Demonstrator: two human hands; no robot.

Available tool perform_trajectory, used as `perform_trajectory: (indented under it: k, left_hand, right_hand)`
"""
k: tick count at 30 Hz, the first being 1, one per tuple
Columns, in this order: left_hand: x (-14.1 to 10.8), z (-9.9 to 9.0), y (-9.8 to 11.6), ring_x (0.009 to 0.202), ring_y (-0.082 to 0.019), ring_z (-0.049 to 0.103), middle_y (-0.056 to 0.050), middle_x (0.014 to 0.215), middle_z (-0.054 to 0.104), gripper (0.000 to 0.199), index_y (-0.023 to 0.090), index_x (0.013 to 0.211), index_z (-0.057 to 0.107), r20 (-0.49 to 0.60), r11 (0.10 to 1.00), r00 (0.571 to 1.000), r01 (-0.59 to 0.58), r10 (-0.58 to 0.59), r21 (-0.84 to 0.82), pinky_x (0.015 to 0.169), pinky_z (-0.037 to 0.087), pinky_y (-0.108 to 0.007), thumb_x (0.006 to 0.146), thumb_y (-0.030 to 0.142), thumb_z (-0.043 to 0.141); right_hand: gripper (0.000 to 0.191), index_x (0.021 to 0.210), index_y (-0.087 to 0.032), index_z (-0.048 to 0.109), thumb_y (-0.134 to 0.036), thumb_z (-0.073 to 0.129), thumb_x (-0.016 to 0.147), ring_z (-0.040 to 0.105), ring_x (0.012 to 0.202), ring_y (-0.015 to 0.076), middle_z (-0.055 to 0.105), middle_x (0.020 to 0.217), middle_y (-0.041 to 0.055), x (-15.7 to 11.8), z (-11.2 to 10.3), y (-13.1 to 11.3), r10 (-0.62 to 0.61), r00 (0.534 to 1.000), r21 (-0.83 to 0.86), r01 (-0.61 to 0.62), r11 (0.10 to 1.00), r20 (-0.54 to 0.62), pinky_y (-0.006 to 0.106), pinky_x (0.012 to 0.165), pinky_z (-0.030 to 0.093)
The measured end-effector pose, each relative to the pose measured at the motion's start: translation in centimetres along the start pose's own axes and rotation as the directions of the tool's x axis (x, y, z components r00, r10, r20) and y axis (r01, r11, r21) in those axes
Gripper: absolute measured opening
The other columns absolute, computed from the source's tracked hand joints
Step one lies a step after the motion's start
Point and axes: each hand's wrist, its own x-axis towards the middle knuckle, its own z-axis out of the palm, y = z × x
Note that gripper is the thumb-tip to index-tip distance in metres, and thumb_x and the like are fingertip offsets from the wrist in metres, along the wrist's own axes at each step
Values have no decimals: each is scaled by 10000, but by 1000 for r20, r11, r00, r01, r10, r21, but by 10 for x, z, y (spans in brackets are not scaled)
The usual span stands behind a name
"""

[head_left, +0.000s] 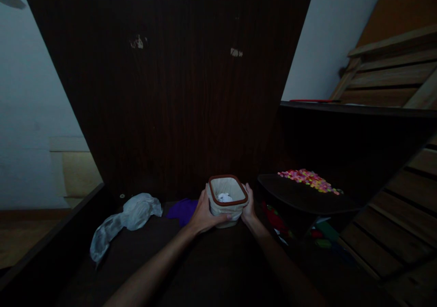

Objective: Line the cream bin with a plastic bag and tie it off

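A small square bin (228, 212) with a brown rim and a pale plastic liner is held between my two hands over the dark surface. Its open top faces me, and something white and crumpled (224, 197) lies inside. My left hand (205, 213) presses on the bin's left side, with the thumb across the front. On the opposite side, my right hand (249, 204) wraps round the wall, its fingers partly hidden behind the bin. A purple cloth (182, 210) lies just left of my left hand.
A translucent plastic bag (139, 211) lies at the left. Right of the bin, a dark curved shelf (290, 193) carries many small pink, red and yellow pieces (309, 179). A tall dark wood panel (191, 93) rises behind. Wooden slats (392, 74) stand at far right.
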Motion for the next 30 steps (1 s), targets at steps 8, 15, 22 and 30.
perform_trajectory:
  k: [8, 15, 22, 30]
  left_hand:
    - [6, -17, 15, 1580, -356, 158, -196, 1696, 150, 1040, 186, 1629, 88, -83, 998, 996, -44, 41, -39, 1279, 173, -562, 877, 664, 623]
    - [18, -9, 17, 1550, -345, 256, -202, 1655, 270, 796, 154, 1550, 311, -69, 994, 991, -110, 112, 19, 1274, 198, -550, 944, 609, 553]
    - [18, -2, 9, 1539, -346, 269, -202, 1637, 286, 766, 169, 1552, 279, -95, 986, 982, -158, 162, 50, 1262, 208, -559, 959, 580, 532]
    - [21, -8, 16, 1527, -350, 293, -198, 1636, 319, 722, 166, 1530, 329, -65, 986, 990, -121, 129, 116, 1243, 214, -573, 939, 505, 568]
  right_hand:
    - [718, 1345, -249, 631, -695, 627, 783, 705, 1117, 303, 797, 1034, 39, -4, 11, -24, 5, 1000, -39, -5, 999, 3, 451, 998, 500]
    - [631, 1274, -236, 688, -410, 732, 669, 598, 1281, 309, 735, 1261, 42, -5, 7, -27, -12, 989, -90, 26, 996, 147, 449, 1133, 393]
    - [608, 1244, -258, 680, -412, 598, 661, 607, 1263, 314, 734, 1245, 32, -7, 8, -20, -48, 985, -56, 58, 997, 165, 462, 1106, 423]
    - [614, 1207, -252, 701, -406, 561, 629, 636, 1208, 306, 755, 1185, 30, -10, 16, -25, -32, 993, -76, 41, 996, 112, 454, 1100, 417]
